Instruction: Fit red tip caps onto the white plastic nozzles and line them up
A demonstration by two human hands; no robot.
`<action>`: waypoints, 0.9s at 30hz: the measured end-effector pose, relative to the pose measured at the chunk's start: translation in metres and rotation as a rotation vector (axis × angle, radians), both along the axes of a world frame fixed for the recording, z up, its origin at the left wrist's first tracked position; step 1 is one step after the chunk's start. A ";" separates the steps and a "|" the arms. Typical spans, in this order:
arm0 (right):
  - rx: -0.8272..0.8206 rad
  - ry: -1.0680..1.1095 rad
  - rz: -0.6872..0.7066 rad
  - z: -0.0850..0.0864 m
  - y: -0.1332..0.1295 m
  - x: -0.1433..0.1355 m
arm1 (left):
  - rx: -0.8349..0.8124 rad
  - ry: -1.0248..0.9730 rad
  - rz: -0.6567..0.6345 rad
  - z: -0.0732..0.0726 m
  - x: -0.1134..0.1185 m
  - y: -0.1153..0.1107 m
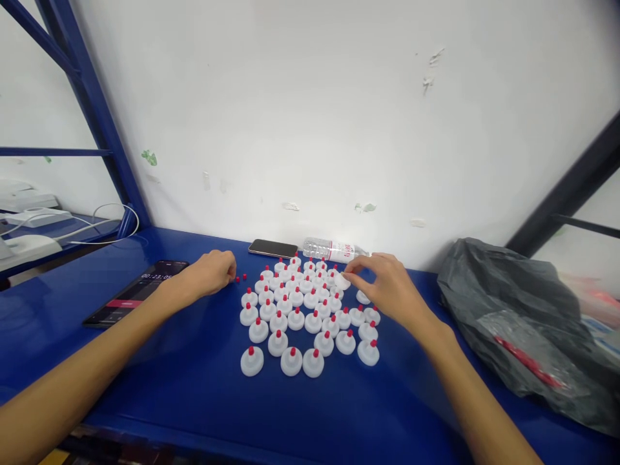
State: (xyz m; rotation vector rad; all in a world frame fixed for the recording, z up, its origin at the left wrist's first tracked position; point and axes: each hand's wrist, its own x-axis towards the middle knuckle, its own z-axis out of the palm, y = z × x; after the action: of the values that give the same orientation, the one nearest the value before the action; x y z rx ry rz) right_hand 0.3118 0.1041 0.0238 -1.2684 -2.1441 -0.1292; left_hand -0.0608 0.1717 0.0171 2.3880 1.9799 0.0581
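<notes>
Many white round caps with red tips point(291, 361) stand upright in a cluster on the blue table point(232, 413). My right hand point(380, 281) is at the cluster's back right, thumb and fingers pinched on a white cap point(341, 280) above the others. To the left of the cluster, my left hand point(216, 270) rests on the table with its fingers curled; what it holds, if anything, is hidden. Two small red pieces point(237, 279) lie just beside its fingertips.
A phone showing a timer point(135, 294) lies at left. Another phone point(273, 248) and a clear plastic bottle point(329, 249) lie behind the caps by the wall. A dark plastic bag point(479, 284) with a clear packet of red pieces point(530, 361) sits at right.
</notes>
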 end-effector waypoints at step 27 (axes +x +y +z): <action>0.466 -0.007 0.276 -0.006 -0.037 -0.075 | 0.566 -0.296 -0.733 0.010 0.060 -0.060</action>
State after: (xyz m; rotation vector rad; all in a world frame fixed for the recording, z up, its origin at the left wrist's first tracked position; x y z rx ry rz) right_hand 0.2363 0.0669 0.0182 -0.7021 -2.1058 -0.4837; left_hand -0.0004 0.1121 0.0273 3.0381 0.9537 0.9787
